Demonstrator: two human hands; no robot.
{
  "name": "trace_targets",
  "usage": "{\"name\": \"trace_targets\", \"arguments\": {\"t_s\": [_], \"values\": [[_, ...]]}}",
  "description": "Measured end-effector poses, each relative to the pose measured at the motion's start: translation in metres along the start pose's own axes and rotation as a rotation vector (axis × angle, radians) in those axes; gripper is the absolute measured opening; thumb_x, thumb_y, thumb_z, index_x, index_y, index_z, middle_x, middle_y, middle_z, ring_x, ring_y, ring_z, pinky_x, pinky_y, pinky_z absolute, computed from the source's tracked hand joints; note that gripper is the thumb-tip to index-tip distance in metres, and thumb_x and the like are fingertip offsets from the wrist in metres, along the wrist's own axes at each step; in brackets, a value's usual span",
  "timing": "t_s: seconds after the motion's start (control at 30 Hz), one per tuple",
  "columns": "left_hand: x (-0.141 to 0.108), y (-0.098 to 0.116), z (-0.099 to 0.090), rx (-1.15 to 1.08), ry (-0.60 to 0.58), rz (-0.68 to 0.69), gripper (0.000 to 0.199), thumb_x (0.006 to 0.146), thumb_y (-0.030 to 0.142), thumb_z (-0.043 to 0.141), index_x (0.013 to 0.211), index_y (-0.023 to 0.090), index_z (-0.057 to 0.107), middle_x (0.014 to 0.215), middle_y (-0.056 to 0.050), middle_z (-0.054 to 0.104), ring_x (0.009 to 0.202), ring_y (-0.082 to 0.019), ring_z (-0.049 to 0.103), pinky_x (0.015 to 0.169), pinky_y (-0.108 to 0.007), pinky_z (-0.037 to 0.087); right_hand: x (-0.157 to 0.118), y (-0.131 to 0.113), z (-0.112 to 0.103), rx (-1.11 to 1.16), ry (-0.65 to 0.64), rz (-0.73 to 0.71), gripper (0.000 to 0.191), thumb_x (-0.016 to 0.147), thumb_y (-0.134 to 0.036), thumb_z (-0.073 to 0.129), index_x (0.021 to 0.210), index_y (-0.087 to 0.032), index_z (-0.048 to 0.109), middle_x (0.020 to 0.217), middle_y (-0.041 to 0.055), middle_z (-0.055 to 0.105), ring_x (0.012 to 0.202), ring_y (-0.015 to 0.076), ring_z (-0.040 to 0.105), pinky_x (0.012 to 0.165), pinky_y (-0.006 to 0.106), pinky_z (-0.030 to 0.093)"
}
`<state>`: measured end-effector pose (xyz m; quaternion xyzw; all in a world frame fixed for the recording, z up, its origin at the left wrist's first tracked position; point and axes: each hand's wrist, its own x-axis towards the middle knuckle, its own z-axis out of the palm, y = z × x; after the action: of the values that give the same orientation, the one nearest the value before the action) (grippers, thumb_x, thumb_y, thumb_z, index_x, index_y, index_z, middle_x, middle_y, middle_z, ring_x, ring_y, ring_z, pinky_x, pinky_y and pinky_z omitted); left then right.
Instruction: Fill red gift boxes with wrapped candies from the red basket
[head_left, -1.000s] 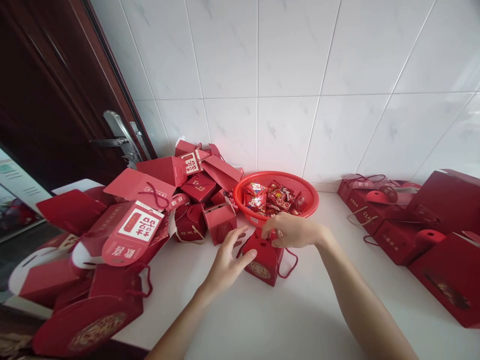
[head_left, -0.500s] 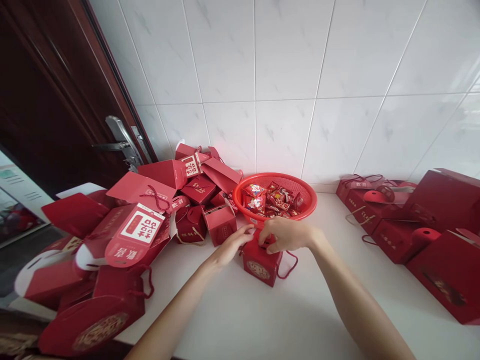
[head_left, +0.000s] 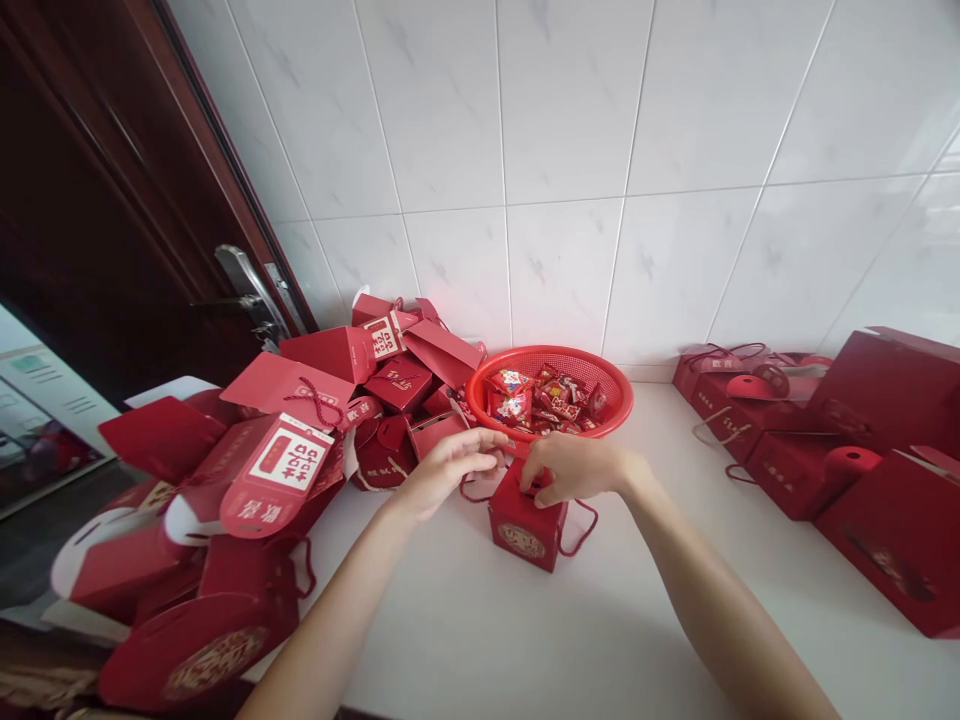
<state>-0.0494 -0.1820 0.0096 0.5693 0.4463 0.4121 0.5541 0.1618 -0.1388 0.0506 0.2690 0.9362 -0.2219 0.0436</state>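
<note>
A small red gift box [head_left: 523,535] with a gold round print and a dark red cord handle stands upright on the white table [head_left: 480,630]. My right hand [head_left: 574,468] is over its top, fingers bent and closed at the top flap; the fingertips are partly hidden. To the box's upper left, my left hand [head_left: 450,470] holds nothing, its fingers stretched out and slightly apart, close to the box. Just behind both hands sits a red plastic basket [head_left: 619,395] with several wrapped candies [head_left: 514,405] in it.
A heap of red boxes [head_left: 277,465], many with open flaps, fills the left side. More red boxes [head_left: 795,470] stand in rows on the right. Behind is a tiled wall [head_left: 570,260], and a dark door [head_left: 112,200] is at the left.
My left hand has drawn back a little from the box, moving left and up. My right hand stays on the box top. The view has shifted slightly.
</note>
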Motion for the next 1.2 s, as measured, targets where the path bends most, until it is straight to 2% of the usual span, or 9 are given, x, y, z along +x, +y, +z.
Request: {"name": "trace_targets", "arguments": {"t_s": [0.13, 0.27, 0.4, 0.5, 0.63, 0.8, 0.93, 1.1, 1.2], "values": [[-0.004, 0.010, 0.020, 0.126, -0.099, 0.083, 0.038, 0.079, 0.026, 0.066, 0.116, 0.019, 0.067, 0.114, -0.008, 0.070, 0.106, -0.022, 0.064, 0.093, -0.034, 0.048, -0.011, 0.003, -0.009, 0.039, 0.048, 0.027, 0.027, 0.080, -0.021, 0.069, 0.106, -0.021, 0.077, 0.095, 0.0037, 0.073, 0.081, 0.0177, 0.064, 0.064, 0.025, 0.041], [-0.002, -0.005, 0.033, 0.368, -0.051, 0.115, 0.048, 0.074, 0.018, 0.067, 0.122, 0.018, 0.065, 0.115, -0.010, 0.070, 0.104, -0.023, 0.065, 0.094, -0.037, 0.051, -0.034, 0.015, -0.014, 0.111, 0.165, 0.144, 0.020, 0.080, -0.024, 0.069, 0.098, -0.018, 0.076, 0.098, 0.0064, 0.074, 0.086, 0.0200, 0.067, 0.065, 0.025, 0.045], [0.001, -0.018, 0.036, 0.527, 0.016, 0.189, 0.051, 0.072, 0.012, 0.065, 0.123, 0.020, 0.066, 0.118, -0.008, 0.071, 0.097, -0.021, 0.067, 0.089, -0.036, 0.054, -0.042, 0.030, 0.012, 0.051, 0.106, 0.343, 0.016, 0.076, -0.024, 0.073, 0.090, -0.018, 0.076, 0.092, 0.0077, 0.074, 0.081, 0.0225, 0.067, 0.063, 0.028, 0.045], [0.003, -0.019, 0.039, 0.552, 0.057, 0.197, 0.050, 0.070, 0.009, 0.065, 0.119, 0.021, 0.068, 0.115, -0.008, 0.072, 0.095, -0.021, 0.067, 0.084, -0.034, 0.055, -0.035, 0.040, 0.042, 0.105, 0.181, 0.409, 0.007, 0.069, -0.021, 0.075, 0.074, -0.018, 0.072, 0.084, 0.0065, 0.073, 0.082, 0.0235, 0.065, 0.065, 0.029, 0.043], [0.003, -0.008, 0.041, 0.441, 0.088, 0.151, 0.051, 0.068, 0.011, 0.070, 0.118, 0.020, 0.068, 0.115, -0.009, 0.071, 0.098, -0.022, 0.067, 0.083, -0.034, 0.056, -0.038, 0.045, 0.053, 0.506, 0.267, 0.344, 0.015, 0.071, -0.021, 0.067, 0.058, -0.017, 0.061, 0.065, 0.0019, 0.065, 0.067, 0.0168, 0.061, 0.064, 0.028, 0.045], [-0.005, 0.025, 0.038, 0.018, -0.005, 0.060, 0.049, 0.082, 0.032, 0.072, 0.129, 0.020, 0.061, 0.133, -0.013, 0.063, 0.127, -0.028, 0.057, 0.102, -0.042, 0.049, -0.059, 0.024, 0.019, 1.148, 0.462, 0.075, 0.030, 0.071, -0.044, 0.074, 0.073, -0.016, 0.065, 0.074, 0.0045, 0.070, 0.072, 0.0162, 0.065, 0.078, 0.033, 0.052], [-0.012, 0.050, 0.048, -0.205, -0.135, 0.033, 0.056, 0.091, 0.042, 0.062, 0.144, 0.024, 0.050, 0.152, -0.012, 0.049, 0.142, -0.030, 0.042, 0.112, -0.045, 0.042, -0.056, -0.002, 0.007, 1.121, 0.571, 0.063, 0.033, 0.070, -0.044, 0.079, 0.082, -0.015, 0.068, 0.081, 0.0053, 0.072, 0.079, 0.0183, 0.068, 0.083, 0.035, 0.052], [-0.011, 0.066, 0.071, -0.197, -0.229, 0.024, 0.070, 0.093, 0.045, 0.057, 0.156, 0.027, 0.030, 0.168, -0.004, 0.017, 0.153, -0.027, 0.021, 0.120, -0.043, 0.030, -0.043, -0.016, 0.014, 1.026, 0.695, 0.048, 0.029, 0.070, -0.037, 0.078, 0.084, -0.016, 0.064, 0.079, 0.0033, 0.070, 0.078, 0.0201, 0.067, 0.076, 0.034, 0.052], [-0.006, 0.069, 0.078, -0.133, -0.237, 0.036, 0.076, 0.091, 0.044, 0.061, 0.157, 0.025, 0.028, 0.166, -0.007, 0.022, 0.151, -0.029, 0.025, 0.119, -0.044, 0.031, -0.042, -0.018, 0.016, 0.923, 0.816, 0.092, 0.022, 0.069, -0.031, 0.074, 0.076, -0.017, 0.059, 0.073, 0.0005, 0.066, 0.072, 0.0181, 0.064, 0.067, 0.031, 0.049]]}}
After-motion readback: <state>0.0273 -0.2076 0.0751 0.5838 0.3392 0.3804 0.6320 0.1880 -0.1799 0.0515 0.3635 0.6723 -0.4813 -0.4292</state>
